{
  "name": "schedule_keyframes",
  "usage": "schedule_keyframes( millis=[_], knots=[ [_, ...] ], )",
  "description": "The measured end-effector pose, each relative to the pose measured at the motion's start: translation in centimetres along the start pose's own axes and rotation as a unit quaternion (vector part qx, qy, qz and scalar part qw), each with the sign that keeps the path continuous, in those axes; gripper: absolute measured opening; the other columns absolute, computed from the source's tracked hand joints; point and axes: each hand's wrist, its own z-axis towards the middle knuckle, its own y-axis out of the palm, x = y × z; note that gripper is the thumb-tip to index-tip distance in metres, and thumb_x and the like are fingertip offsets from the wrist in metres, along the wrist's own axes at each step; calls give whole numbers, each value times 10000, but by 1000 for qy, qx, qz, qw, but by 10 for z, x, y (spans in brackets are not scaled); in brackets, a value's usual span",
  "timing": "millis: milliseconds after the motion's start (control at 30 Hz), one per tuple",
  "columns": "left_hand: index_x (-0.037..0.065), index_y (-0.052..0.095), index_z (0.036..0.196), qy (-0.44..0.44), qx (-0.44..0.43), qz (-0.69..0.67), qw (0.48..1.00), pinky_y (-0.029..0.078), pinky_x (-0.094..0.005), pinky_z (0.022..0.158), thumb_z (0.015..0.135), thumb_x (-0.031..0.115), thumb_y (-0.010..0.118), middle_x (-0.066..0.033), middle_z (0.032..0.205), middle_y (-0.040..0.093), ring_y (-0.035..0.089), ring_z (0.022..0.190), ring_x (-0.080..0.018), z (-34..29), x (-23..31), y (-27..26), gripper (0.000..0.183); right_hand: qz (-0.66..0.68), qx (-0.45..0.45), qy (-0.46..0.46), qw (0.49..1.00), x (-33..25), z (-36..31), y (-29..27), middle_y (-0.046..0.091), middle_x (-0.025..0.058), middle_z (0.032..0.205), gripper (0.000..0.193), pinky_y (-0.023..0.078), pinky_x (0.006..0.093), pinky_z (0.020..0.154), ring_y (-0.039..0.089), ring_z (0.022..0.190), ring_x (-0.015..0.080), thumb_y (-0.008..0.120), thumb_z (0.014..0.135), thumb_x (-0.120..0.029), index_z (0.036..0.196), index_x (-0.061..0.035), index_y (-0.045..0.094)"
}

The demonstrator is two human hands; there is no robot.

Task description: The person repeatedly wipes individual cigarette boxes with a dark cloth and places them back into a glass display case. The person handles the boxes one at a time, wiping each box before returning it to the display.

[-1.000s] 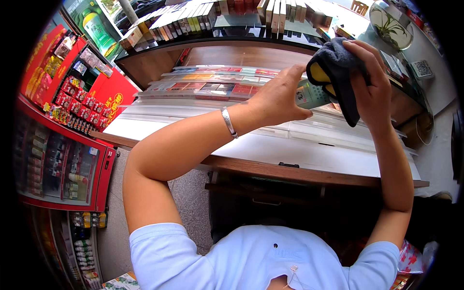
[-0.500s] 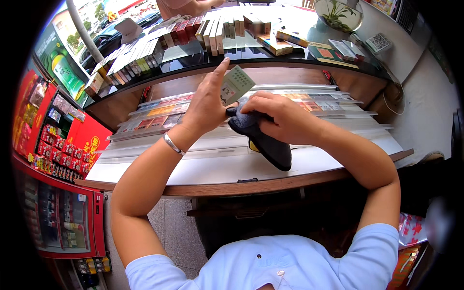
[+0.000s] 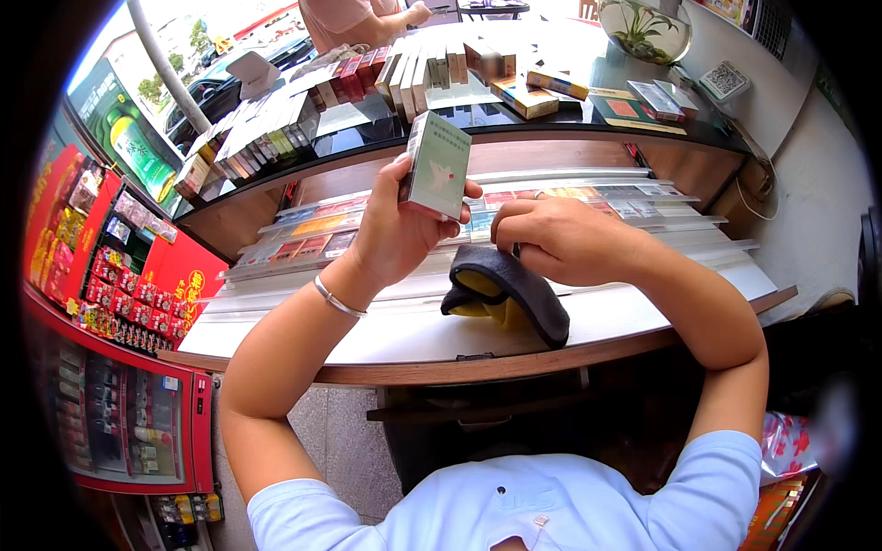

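My left hand (image 3: 390, 220) is wrapped round a pale green cigarette pack (image 3: 439, 170), held tilted above the display drawer with its broad face toward me. A silver bangle circles that wrist. My right hand (image 3: 560, 234), just right of the pack, is closed on the upper edge of a grey and yellow cloth (image 3: 537, 298). The cloth droops folded, its dark grey side outward and its yellow side showing beneath. Its lower end hangs over the white front part of the drawer (image 3: 395, 344). Rows of flat coloured packs (image 3: 317, 246) lie behind clear strips farther back in the drawer.
Upright packs and boxes (image 3: 266, 129) line the black glass counter top (image 3: 358, 138). A glass bowl with a plant (image 3: 643, 37) stands at the far right. To the left are a red snack rack (image 3: 119, 266) and a red-framed cooler (image 3: 138, 422). Another person (image 3: 354, 23) is beyond the counter.
The pack has turned, now showing its broad face and side. My right hand and the cloth have moved away from it, down and right; the cloth has opened to show more yellow.
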Motion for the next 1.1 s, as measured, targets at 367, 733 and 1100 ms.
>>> schedule_keyframes(
  millis=[367, 733, 1100],
  knots=[
    [102, 352, 1326, 70, 52, 139, 987, 529, -356, 841, 849, 322, 675, -125, 1176, 555, 614, 1006, -215, -5, -7, 6, 617, 142, 259, -7, 955, 2, 13, 17, 592, 134, 1098, 539, 526, 337, 669, 621, 854, 244, 660, 846, -260, 1320, -104, 455],
    [68, 353, 1281, -12, 74, 172, 982, 535, -364, 875, 990, 350, 439, -117, 1178, 532, 591, 1065, -201, -7, -13, 6, 415, 327, 202, 103, 917, 15, 19, 16, 580, 134, 1117, 559, 535, 281, 683, 617, 864, 166, 585, 876, -71, 1381, 0, 356],
    [73, 336, 1354, -47, 104, 158, 981, 423, -355, 993, 1004, 248, 390, -118, 1230, 538, 561, 1128, -215, -9, -30, 18, 395, 50, 214, 88, 972, 29, 28, 35, 458, 240, 1293, 711, 415, 372, 979, 509, 1143, 367, 651, 822, -329, 1369, 32, 375]
  ],
)
